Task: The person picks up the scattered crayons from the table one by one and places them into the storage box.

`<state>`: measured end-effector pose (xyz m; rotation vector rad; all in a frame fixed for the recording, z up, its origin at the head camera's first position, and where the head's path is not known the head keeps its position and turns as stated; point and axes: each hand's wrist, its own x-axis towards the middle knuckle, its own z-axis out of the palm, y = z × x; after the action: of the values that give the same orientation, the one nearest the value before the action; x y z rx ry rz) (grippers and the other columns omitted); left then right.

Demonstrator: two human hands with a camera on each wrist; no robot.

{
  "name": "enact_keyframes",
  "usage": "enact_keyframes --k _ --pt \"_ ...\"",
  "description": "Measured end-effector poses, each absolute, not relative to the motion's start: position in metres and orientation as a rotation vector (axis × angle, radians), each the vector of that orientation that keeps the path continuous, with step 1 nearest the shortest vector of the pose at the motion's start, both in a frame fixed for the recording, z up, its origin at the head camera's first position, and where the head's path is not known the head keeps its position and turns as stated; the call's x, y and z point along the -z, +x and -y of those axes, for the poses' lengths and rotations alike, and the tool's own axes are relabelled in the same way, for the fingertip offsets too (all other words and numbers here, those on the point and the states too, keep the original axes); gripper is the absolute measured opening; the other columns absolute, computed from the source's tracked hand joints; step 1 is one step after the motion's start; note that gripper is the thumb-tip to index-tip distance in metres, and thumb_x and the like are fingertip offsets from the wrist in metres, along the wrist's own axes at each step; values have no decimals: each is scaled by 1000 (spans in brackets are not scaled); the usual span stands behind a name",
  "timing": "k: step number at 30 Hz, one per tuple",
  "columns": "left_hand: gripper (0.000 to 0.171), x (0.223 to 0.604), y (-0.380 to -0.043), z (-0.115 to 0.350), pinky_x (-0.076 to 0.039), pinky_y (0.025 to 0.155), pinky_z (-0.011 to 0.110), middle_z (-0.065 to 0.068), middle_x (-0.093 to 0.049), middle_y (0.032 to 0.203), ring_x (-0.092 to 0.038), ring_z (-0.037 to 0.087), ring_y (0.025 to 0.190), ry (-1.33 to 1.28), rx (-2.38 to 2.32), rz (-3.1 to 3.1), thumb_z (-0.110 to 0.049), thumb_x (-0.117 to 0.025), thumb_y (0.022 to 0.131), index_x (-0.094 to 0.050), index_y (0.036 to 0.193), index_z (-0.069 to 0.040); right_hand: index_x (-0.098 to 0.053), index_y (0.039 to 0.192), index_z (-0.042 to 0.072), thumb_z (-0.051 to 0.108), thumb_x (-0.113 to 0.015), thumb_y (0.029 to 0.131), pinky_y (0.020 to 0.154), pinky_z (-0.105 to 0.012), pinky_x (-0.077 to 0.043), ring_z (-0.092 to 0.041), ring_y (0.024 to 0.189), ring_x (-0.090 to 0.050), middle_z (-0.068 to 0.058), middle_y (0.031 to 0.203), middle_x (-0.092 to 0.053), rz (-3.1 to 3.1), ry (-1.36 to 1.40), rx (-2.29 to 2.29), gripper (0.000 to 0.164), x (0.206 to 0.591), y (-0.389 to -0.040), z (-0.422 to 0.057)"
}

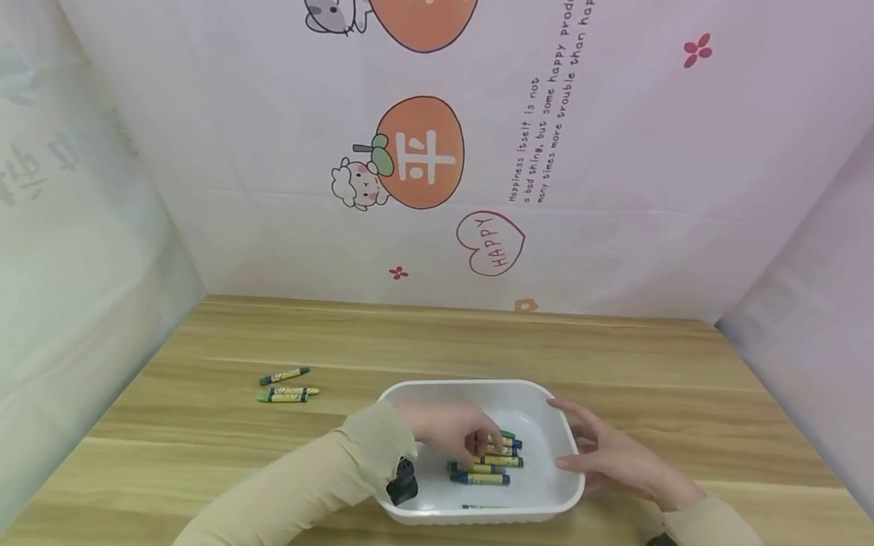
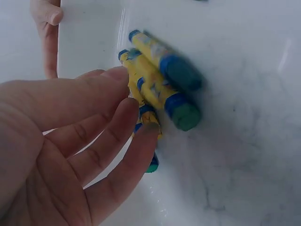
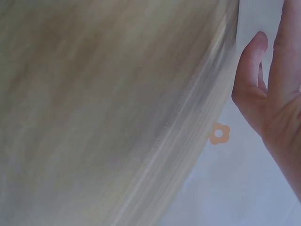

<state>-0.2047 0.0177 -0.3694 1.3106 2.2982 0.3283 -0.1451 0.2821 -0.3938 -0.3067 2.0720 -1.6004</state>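
A white plastic tray [image 1: 543, 509] stands on the wooden table, with several yellow-wrapped crayons [image 1: 479, 478] in its middle. My left hand [image 1: 446, 428] reaches in over the left side. Its thumb and bent fingers [image 2: 117, 80] close around one yellow crayon [image 2: 124, 55] in the pile, partly covered by the fingertips. Other blue-banded crayons [image 2: 181, 73] lie right beside these fingertips. At the right wall, my right hand [image 1: 621, 460] holds the rim, thumb on the inner side and fingers along the outside. In the right wrist view, that hand [image 3: 282, 84] shows only partly, without the tray.
Left of the tray, several crayons [image 1: 288, 394] lie loose on the table [image 1: 328, 333]. One crayon [image 1: 486, 506] sits by the tray's near wall, mostly hidden by it. A printed white curtain [image 1: 596, 258] hangs behind the table, with more cloth at both sides.
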Motion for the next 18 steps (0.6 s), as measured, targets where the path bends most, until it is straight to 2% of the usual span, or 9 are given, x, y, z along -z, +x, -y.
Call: enact_keyframes --k 9,18 --pt "35 360 -206 -10 -46 78 14 -4 -65 99 -57 2 88 1252 -426 -2308 -7 -68 85 -63 119 -15 -5 150 9 7 -66 86 74 -50 -56 -44 117 -49 -46 140 -12 -2059 -316 1592 89 394 -146 -282" --pt "35 352 -209 7 -48 82 18 -3 -66 103 -58 1 92 1249 -520 -2343 -13 -69 87 -61 121 -14 -6 150 9 7 -67 86 74 -50 -56 -43 117 -50 -46 140 -11 -2058 -318 1595 89 394 -147 -280"
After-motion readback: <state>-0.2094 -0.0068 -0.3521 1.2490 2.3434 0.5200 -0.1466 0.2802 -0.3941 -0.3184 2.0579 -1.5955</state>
